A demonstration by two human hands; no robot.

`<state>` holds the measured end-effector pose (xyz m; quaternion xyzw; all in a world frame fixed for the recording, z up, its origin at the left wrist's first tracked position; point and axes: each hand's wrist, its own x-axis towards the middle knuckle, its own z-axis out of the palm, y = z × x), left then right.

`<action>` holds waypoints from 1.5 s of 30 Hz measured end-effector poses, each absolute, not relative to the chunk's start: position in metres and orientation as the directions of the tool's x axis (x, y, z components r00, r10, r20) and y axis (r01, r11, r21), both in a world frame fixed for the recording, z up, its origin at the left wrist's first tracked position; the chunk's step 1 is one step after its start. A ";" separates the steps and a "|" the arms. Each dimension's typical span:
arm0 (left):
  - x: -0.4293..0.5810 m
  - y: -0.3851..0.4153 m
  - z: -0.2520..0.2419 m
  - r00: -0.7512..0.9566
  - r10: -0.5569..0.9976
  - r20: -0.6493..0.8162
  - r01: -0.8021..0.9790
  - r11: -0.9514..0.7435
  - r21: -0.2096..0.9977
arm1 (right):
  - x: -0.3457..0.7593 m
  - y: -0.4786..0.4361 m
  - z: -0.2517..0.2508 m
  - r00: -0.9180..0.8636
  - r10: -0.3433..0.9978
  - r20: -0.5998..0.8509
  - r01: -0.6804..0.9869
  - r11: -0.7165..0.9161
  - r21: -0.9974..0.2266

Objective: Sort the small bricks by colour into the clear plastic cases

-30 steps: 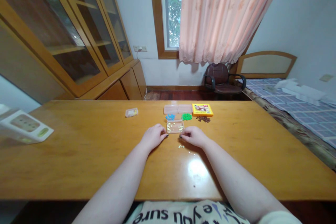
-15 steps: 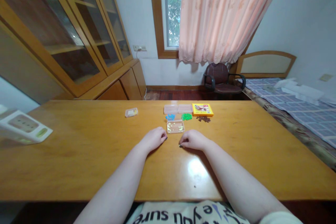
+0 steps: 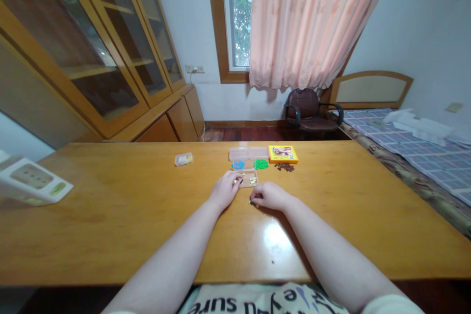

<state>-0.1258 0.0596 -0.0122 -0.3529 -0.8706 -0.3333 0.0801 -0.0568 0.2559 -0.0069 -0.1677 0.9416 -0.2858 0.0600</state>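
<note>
My left hand (image 3: 225,189) reaches over the left side of a clear plastic tray (image 3: 256,184) holding small pale yellow pieces (image 3: 252,179). Its fingers are bent together among the pieces; what they pinch, if anything, is too small to make out. To the right and nearer to me, my right hand (image 3: 271,196) rests low at the tabletop, thumb and fingers closed on a tiny pale yellow piece (image 3: 250,201). Just behind the tray lie a pile of blue pieces (image 3: 238,165) and a pile of green pieces (image 3: 261,164).
Brown pieces (image 3: 284,167) lie in front of a yellow box (image 3: 283,154). Two clear trays (image 3: 239,154) stand behind the piles, and a small clear case (image 3: 183,159) is farther left. A white device (image 3: 35,179) sits at the left of the wooden table (image 3: 121,216).
My left hand has moved forward and right from the bare tabletop to over the tray's left part. My right hand stays nearly in place, still pinching the small piece.
</note>
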 end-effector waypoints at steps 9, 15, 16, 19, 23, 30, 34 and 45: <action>-0.103 0.055 -0.004 -0.530 0.836 0.139 0.808 0.449 0.381 | -0.060 0.258 -0.009 -0.977 -0.142 0.159 -0.210 0.768 -0.605; -0.102 0.062 -0.011 -0.526 0.844 0.105 0.810 0.460 0.364 | -0.066 0.267 -0.013 -0.979 -0.045 0.196 -0.167 0.727 -0.666; -0.102 0.062 -0.011 -0.528 0.842 0.106 0.807 0.460 0.369 | -0.065 0.269 -0.012 -0.985 -0.080 0.155 -0.163 0.736 -0.657; -0.103 0.061 -0.012 -0.532 0.840 0.108 0.805 0.463 0.371 | -0.062 0.275 -0.005 -0.985 -0.169 0.036 -0.151 0.742 -0.653; -0.104 0.058 -0.011 -0.545 0.831 0.109 0.801 0.478 0.359 | -0.056 0.278 0.004 -0.962 -0.251 -0.110 -0.109 0.716 -0.689; -0.116 0.060 -0.007 -0.711 0.648 0.273 0.699 0.608 0.378 | -0.054 0.276 0.003 -0.919 -0.339 -0.200 -0.115 0.716 -0.688; -0.117 0.058 -0.006 -0.747 0.607 0.271 0.663 0.645 0.380 | -0.054 0.273 0.002 -0.932 -0.309 -0.189 -0.111 0.741 -0.662; -0.096 0.070 -0.005 -0.467 0.878 0.106 0.846 0.409 0.341 | -0.052 0.264 0.005 -0.929 -0.315 -0.195 -0.132 0.775 -0.619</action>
